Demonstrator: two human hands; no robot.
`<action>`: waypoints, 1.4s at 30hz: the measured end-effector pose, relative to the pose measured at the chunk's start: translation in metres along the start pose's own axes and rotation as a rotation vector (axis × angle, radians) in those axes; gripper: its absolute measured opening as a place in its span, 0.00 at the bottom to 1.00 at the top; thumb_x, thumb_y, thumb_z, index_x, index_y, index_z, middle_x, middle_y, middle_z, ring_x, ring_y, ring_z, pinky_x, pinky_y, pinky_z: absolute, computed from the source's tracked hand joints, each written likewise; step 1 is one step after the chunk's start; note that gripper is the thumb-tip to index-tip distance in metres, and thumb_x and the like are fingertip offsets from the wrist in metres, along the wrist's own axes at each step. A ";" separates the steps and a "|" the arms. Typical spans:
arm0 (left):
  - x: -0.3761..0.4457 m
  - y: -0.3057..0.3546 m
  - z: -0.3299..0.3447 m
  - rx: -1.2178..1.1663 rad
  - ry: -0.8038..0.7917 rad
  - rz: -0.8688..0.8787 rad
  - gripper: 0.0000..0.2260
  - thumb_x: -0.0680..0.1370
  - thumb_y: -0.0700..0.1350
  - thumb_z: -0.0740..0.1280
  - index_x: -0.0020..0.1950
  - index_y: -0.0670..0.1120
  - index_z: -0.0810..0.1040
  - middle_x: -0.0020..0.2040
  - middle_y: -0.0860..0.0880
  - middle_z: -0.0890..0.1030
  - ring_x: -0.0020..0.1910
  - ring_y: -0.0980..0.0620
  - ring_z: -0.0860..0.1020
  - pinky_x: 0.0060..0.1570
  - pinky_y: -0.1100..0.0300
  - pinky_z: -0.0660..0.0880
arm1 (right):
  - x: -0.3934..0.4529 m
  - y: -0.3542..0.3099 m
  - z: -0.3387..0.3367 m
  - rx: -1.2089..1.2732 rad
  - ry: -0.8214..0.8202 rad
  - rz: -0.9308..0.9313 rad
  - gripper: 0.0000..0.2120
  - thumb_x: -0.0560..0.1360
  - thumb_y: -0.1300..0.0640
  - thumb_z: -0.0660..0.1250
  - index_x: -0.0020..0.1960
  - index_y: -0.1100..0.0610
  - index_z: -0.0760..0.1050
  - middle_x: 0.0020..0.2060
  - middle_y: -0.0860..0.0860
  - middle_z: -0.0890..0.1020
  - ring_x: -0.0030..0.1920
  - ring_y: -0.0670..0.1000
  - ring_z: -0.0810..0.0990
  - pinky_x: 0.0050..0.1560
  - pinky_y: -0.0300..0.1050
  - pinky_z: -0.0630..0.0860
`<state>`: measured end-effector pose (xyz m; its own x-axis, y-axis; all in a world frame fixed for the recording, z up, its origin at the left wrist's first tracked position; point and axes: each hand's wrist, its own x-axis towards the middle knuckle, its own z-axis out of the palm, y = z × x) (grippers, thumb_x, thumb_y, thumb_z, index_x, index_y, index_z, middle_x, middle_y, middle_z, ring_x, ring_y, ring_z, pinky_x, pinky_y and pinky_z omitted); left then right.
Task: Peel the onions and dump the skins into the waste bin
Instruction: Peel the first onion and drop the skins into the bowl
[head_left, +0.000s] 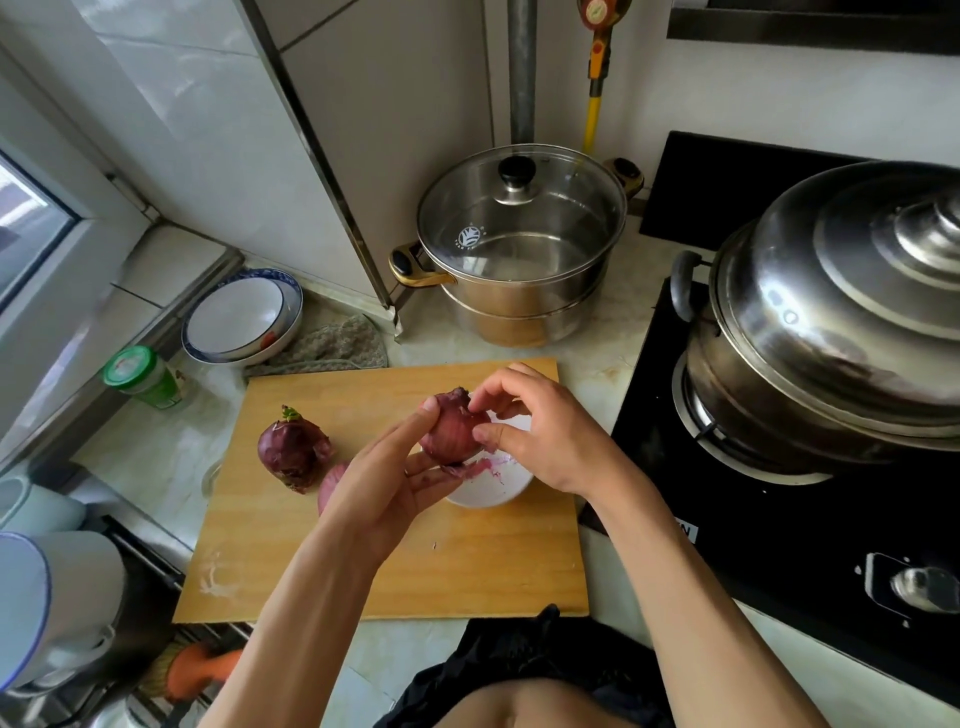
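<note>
The left hand (387, 483) cups a red onion (453, 426) from below and from the left, thumb laid up along its side and fingers curled under it, so its grip is closed round the onion. The right hand (545, 436) comes in from the right with its grip clamped on the same onion: thumb and forefinger pinch at the skin near the top while the other fingers curl against its right side. A shred of purple skin (475, 467) hangs from the onion's underside. The onion is held in the air above a small white bowl (488, 491), which stands on the wooden cutting board (363, 561) near the board's right edge. A second, unpeeled onion (293, 449) with a green sprout sits on the board toward its left edge, and a third piece of onion (330, 483) shows just beside it, partly hidden behind the left wrist. The board lies on the pale desk (597, 332), next to the black stove (779, 545) at the desk's right side.
</note>
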<state>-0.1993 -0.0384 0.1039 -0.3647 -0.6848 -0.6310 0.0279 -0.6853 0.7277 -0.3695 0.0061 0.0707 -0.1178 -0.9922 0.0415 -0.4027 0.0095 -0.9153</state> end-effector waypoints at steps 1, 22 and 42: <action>0.000 -0.001 -0.001 0.005 0.002 0.001 0.15 0.81 0.50 0.68 0.61 0.42 0.81 0.40 0.40 0.86 0.32 0.47 0.84 0.36 0.59 0.83 | 0.000 0.000 0.000 0.006 -0.007 0.004 0.10 0.73 0.61 0.75 0.49 0.51 0.77 0.49 0.45 0.78 0.52 0.46 0.78 0.58 0.47 0.76; 0.005 -0.005 -0.011 -0.022 0.042 0.033 0.25 0.71 0.53 0.73 0.64 0.42 0.80 0.45 0.39 0.85 0.36 0.46 0.83 0.40 0.57 0.84 | 0.000 0.018 0.007 0.263 0.088 0.084 0.12 0.71 0.58 0.77 0.54 0.55 0.84 0.50 0.48 0.85 0.52 0.48 0.83 0.57 0.51 0.81; 0.012 0.000 -0.022 0.080 0.016 0.022 0.24 0.69 0.55 0.75 0.61 0.44 0.83 0.49 0.38 0.84 0.42 0.44 0.80 0.50 0.53 0.83 | 0.006 0.017 0.014 -0.061 0.117 -0.108 0.02 0.79 0.62 0.68 0.47 0.57 0.78 0.45 0.48 0.78 0.45 0.44 0.76 0.46 0.31 0.71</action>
<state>-0.1832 -0.0523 0.0902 -0.3503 -0.7037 -0.6182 -0.0387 -0.6486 0.7602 -0.3642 -0.0014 0.0497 -0.1741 -0.9667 0.1875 -0.4729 -0.0849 -0.8770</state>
